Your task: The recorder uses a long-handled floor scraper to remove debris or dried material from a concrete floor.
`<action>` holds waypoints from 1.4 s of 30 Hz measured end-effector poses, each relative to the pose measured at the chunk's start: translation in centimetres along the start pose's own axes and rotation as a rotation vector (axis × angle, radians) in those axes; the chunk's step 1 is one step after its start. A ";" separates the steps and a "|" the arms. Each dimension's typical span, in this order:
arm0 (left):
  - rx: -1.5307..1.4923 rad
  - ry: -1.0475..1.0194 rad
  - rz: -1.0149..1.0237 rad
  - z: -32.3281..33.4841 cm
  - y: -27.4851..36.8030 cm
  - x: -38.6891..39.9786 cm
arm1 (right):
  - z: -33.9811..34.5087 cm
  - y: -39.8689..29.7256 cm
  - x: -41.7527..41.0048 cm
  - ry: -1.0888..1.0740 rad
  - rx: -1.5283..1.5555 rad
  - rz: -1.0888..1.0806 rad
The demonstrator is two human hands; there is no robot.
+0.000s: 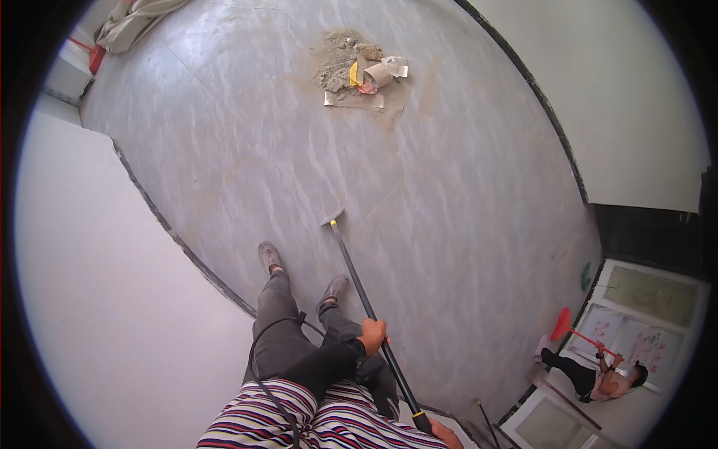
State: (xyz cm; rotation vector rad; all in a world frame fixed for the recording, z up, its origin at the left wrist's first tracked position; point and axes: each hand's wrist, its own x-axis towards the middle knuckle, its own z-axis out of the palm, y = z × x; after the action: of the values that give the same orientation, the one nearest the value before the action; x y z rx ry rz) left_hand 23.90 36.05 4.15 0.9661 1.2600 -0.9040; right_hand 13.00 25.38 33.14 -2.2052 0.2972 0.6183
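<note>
My left hand (373, 337), below a black sleeve, is closed around the shaft of a long black pole (359, 280) with yellow rings. My right hand (446, 435) grips the pole's upper end at the bottom edge of the view, partly cut off. The pole slants down to a narrow grey head (332, 216), a squeegee or brush, resting on the grey marbled floor (449, 224) ahead of my shoes (334, 289). Farther off lies a heap of dust and rubble (339, 67). On it are a cardboard tube (378, 75), a yellow scrap (355, 74) and pale pieces (396, 66).
A white wall (140, 292) runs close on my left, another (617, 101) on the far right. At lower right a person (611, 384) holds a red broom (562, 324) near a white-framed glazed door (634, 337). Crumpled cloth (137, 25) lies at the upper left.
</note>
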 end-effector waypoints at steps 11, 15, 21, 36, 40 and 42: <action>-0.338 -0.340 0.209 -10.4 22.1 5.6 | 5.5 -5.5 18.9 -0.476 1.086 0.994; -0.235 -0.020 0.267 -7.5 17.3 9.3 | 4.0 -7.6 18.2 -0.508 0.658 0.651; -0.452 -0.120 -0.051 -4.6 19.4 0.7 | 1.3 -11.9 16.3 -0.157 0.770 1.067; -0.633 -0.074 0.191 -12.4 33.4 0.2 | 6.0 -21.8 28.5 -0.508 1.014 0.857; -0.662 -0.055 0.164 -13.0 35.0 0.4 | 6.8 -23.0 30.1 -0.483 0.947 0.840; -0.634 -0.022 0.116 -12.7 36.0 -0.5 | 6.1 -24.1 30.9 -0.499 0.946 0.827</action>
State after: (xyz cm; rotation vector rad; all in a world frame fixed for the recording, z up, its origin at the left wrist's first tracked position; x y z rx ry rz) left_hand 53.25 60.29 7.00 0.5131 1.3378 -0.3758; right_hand 47.08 45.35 29.25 -0.9217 1.0075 1.1350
